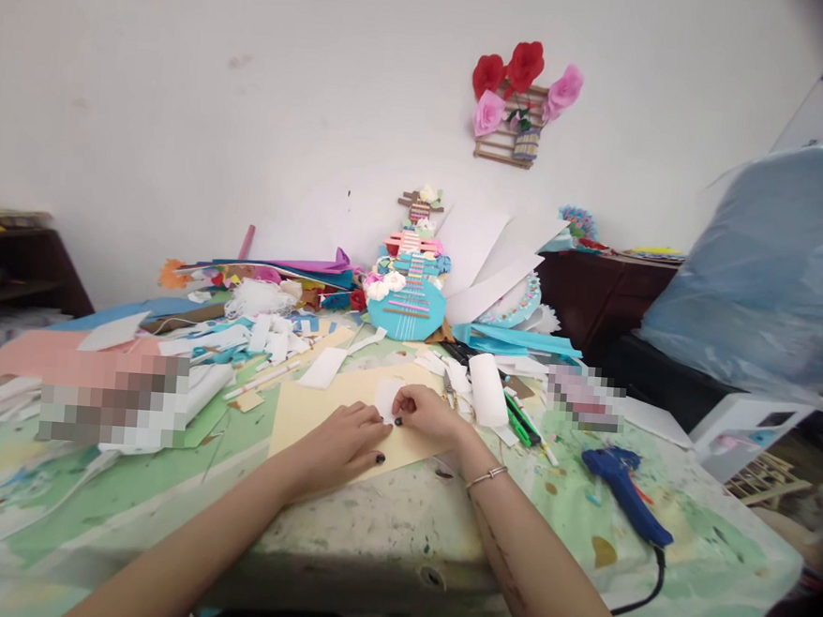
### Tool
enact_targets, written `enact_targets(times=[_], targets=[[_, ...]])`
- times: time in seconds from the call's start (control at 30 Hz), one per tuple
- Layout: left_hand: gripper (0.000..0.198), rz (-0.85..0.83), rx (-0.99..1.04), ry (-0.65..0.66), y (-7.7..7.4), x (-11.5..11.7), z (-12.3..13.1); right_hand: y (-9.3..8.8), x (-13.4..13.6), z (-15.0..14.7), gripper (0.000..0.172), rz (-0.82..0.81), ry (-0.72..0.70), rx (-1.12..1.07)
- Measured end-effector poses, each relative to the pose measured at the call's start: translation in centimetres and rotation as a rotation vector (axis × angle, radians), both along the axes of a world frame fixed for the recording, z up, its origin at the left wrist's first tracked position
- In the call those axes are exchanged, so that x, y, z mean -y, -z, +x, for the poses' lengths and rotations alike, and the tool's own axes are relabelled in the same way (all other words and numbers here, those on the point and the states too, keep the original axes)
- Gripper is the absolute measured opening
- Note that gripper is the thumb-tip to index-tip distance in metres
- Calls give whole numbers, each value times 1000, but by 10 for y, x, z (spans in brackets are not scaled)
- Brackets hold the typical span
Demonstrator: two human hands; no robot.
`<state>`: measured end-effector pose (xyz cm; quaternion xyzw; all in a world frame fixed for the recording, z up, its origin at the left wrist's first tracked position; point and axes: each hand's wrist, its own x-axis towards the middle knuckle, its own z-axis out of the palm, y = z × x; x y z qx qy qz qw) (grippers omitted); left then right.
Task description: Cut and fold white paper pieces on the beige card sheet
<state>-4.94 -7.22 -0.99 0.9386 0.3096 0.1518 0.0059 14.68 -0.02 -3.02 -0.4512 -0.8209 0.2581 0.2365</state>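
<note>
A pale yellow sheet [306, 409] lies on the table in front of me, with a small white piece of paper [387, 396] on it. My left hand [342, 443] rests flat on the yellow sheet, its fingertips at the white piece's lower left edge. Curled over the right side of that same piece is my right hand [428, 415], thumb and fingers pinched together at its edge. The fingertips of both hands almost meet. A white strip [323, 366] lies at the yellow sheet's upper left.
A blue glue gun [628, 493] lies at the right, its cord over the edge. Near my right hand are a white paper roll [488, 391] and a green cutter [522, 420]. Paper scraps [269, 336] crowd the left; a blue guitar-shaped craft [407, 310] stands behind.
</note>
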Motion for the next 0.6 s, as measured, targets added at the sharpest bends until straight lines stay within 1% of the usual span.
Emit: enact_targets(times=[0.07,0.13,0.27,0.37,0.43,0.5,0.57,0.6], targets=[[25,8,-3,6,1,-1,0,0,-1,1,27,22,39,13],[25,13,-2,7,1,-1,-1,1,-3,3,30,63,103,26],[23,22,24,25,-1,0,-2,1,-7,6,29,160,247,52],[20,42,78,31,0,-1,-5,1,-9,6,26,199,317,70],[19,58,133,8,2,-4,-8,1,-9,4,24,208,333,79],[21,67,171,-18,5,-8,-12,2,-8,3,20,204,321,84],[22,68,171,-35,7,-11,-15,2,-7,2,18,194,297,86],[22,68,161,-42,7,-12,-15,3,-7,2,19,185,286,88]])
